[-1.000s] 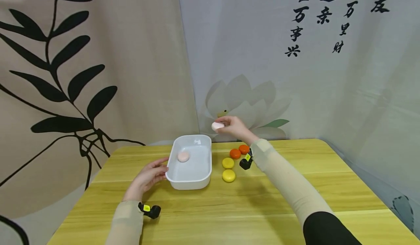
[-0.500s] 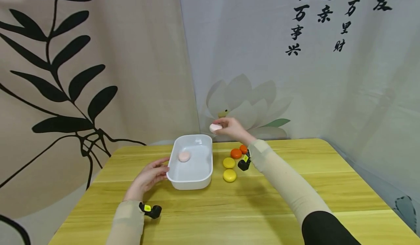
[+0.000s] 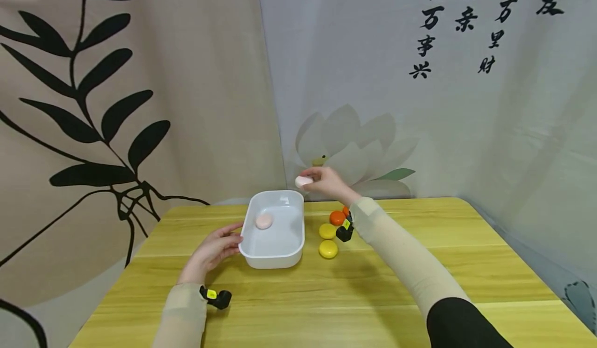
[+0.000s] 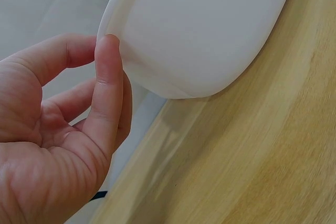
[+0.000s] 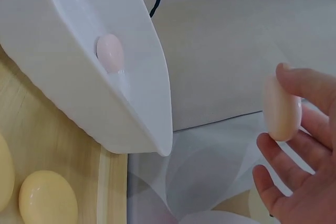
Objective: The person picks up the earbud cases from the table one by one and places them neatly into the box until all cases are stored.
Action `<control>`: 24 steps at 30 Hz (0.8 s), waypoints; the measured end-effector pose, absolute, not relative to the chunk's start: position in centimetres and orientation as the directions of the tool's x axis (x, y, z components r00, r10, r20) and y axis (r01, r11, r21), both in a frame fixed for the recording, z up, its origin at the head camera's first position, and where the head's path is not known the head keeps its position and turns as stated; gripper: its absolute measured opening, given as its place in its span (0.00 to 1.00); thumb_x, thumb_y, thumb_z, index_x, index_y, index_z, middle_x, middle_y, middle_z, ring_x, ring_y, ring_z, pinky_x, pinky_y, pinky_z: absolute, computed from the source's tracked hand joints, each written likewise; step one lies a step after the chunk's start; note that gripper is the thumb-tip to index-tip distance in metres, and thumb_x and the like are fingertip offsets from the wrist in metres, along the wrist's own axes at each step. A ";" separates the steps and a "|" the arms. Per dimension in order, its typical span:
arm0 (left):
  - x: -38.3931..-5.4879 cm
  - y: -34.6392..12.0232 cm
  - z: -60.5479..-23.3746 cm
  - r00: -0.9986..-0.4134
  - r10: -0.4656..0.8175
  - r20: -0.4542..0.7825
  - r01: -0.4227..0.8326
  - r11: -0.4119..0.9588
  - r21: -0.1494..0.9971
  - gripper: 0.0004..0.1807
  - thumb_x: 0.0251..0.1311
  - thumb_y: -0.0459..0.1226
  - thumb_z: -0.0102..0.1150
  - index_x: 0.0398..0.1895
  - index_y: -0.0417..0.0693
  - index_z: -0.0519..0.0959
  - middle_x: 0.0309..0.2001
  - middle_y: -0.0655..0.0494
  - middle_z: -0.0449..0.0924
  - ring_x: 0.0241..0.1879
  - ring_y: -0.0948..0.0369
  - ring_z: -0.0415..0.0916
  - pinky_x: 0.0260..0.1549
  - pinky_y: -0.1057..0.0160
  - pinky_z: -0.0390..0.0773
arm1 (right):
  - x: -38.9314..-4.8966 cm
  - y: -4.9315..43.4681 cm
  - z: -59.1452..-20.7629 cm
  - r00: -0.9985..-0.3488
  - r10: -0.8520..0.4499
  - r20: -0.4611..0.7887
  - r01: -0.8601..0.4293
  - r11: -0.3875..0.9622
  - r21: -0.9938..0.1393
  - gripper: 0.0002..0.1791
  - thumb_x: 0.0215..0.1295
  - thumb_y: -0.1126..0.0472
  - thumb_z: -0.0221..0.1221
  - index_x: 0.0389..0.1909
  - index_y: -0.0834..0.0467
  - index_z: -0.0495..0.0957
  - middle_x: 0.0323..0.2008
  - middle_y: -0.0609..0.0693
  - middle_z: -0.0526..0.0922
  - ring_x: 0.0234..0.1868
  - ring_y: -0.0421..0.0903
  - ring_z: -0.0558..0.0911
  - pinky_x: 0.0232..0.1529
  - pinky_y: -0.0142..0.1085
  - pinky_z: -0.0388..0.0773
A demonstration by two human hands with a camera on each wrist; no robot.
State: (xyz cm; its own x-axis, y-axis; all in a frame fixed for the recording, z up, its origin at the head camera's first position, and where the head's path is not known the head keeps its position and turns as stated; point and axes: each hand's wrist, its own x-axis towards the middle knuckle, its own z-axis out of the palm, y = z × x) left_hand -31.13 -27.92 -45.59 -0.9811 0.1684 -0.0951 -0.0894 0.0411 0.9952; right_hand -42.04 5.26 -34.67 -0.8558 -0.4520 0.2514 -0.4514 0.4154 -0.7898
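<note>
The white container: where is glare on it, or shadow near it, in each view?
Head view: small glint inside the white container at its far wall, soft shadow on the table beside the right sleeve; left wrist view: soft table shadows, no sharp glare; right wrist view: faint shine by the pink disc inside.

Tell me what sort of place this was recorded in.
Probably an indoor tabletop recording setup, though the wider room is out of view. A wood-grain table stands before a creased, printed backdrop, and small black wrist devices suggest a staged recording.
</note>
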 end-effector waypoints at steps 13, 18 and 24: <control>-31.2 -28.0 -45.5 -0.982 0.166 -0.092 -0.087 0.036 0.996 0.32 0.67 0.29 0.54 0.72 0.35 0.58 0.47 0.38 0.74 0.34 0.58 0.77 0.37 0.66 0.81 | -42.3 4.1 -34.5 -0.850 -0.469 0.239 -0.449 0.410 -0.794 0.23 0.59 0.61 0.66 0.57 0.60 0.78 0.51 0.54 0.80 0.47 0.49 0.78 0.46 0.37 0.79; -31.4 -28.1 -45.5 -0.981 0.172 -0.088 -0.085 0.028 0.996 0.32 0.67 0.29 0.54 0.72 0.35 0.57 0.44 0.44 0.75 0.32 0.61 0.77 0.36 0.67 0.81 | -42.8 3.9 -34.6 -0.853 -0.466 0.236 -0.446 0.414 -0.794 0.24 0.59 0.61 0.67 0.57 0.60 0.78 0.51 0.54 0.81 0.47 0.49 0.78 0.46 0.36 0.79; -31.5 -28.2 -45.7 -0.980 0.175 -0.095 -0.093 0.018 0.996 0.32 0.66 0.29 0.54 0.72 0.34 0.57 0.42 0.48 0.76 0.32 0.61 0.77 0.36 0.67 0.81 | -42.7 3.5 -34.6 -0.854 -0.465 0.232 -0.443 0.416 -0.794 0.24 0.59 0.61 0.67 0.56 0.61 0.79 0.51 0.55 0.81 0.47 0.49 0.78 0.47 0.37 0.79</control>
